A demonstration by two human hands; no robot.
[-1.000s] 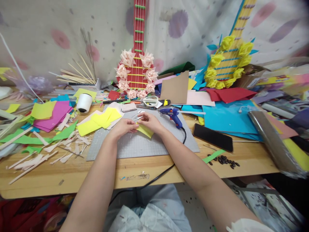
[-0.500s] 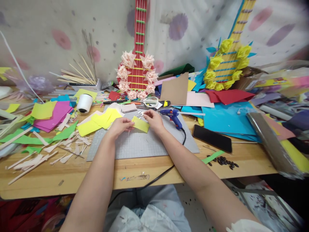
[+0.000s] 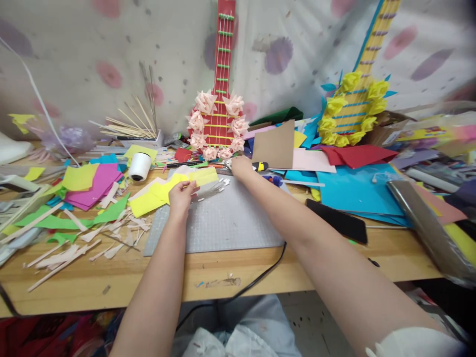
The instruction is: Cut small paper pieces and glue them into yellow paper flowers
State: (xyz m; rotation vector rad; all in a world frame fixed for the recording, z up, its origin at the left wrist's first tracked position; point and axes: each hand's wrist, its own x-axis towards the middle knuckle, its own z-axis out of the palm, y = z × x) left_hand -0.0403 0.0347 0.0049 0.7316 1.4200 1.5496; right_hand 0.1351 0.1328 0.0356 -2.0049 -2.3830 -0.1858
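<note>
My left hand (image 3: 181, 197) is closed in a pinch at the left of the grey cutting mat (image 3: 238, 223). A small piece of yellow paper (image 3: 204, 175) meets its fingertips. Beside them, several thin silvery strips with white ends (image 3: 223, 183) lie on the mat; I cannot make out their kind. My right hand (image 3: 242, 167) reaches to the mat's far edge, over the scissors (image 3: 227, 162), which it mostly covers. Its fingers are hidden behind the hand. Left of my left hand lie yellow sheets (image 3: 148, 201). The blue glue gun (image 3: 274, 180) shows partly past my right forearm.
A red paper guitar (image 3: 217, 119) with pink flowers and a yellow one (image 3: 353, 111) stand at the back. A white roll (image 3: 140, 166), paper scraps (image 3: 74, 253), a black phone (image 3: 338, 220) and blue sheets (image 3: 360, 188) surround the mat. A black cable (image 3: 256, 277) hangs over the front edge.
My right hand has left the small yellow paper and reached away to the scissors. That paper has moved up and left with my left hand. The view has shifted slightly.
</note>
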